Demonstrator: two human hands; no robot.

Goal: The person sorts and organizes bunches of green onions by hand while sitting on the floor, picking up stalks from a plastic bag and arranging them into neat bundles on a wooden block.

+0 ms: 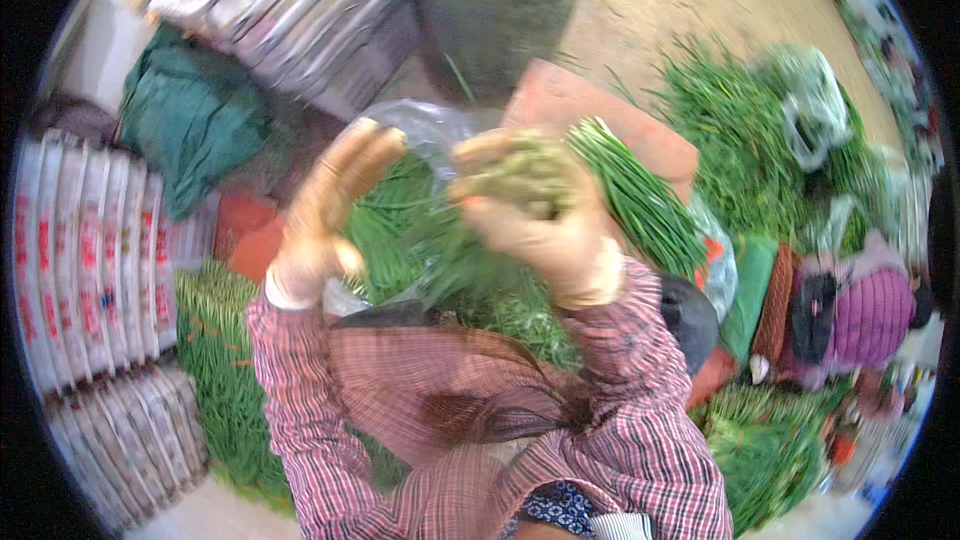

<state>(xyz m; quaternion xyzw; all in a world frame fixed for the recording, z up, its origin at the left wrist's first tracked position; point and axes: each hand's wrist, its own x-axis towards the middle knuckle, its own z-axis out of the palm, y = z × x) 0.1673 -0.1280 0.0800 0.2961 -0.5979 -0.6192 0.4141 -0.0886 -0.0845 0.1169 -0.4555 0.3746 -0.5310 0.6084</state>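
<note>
My left hand (330,202), blurred by motion, is raised with its fingers apart and nothing visible in it. My right hand (540,217) is closed around a bunch of long green stalks (525,169), whose pale ends show above the fingers; its green leaves seem to hang down towards the middle. Between and below both hands, more green leafy stalks (397,225) lie in a clear plastic bag (420,120). Just right of my right hand, a neat bunch of green stalks (637,202) rests across a reddish board (600,116).
Stacked white foam boxes (300,22) and a green cloth (187,112) stand at the upper left, more boxes (94,255) at the far left. Bundled greens (225,390) lie beside my left arm. A loose heap of greens (735,135) lies at the right, near a person in a purple padded garment (874,307).
</note>
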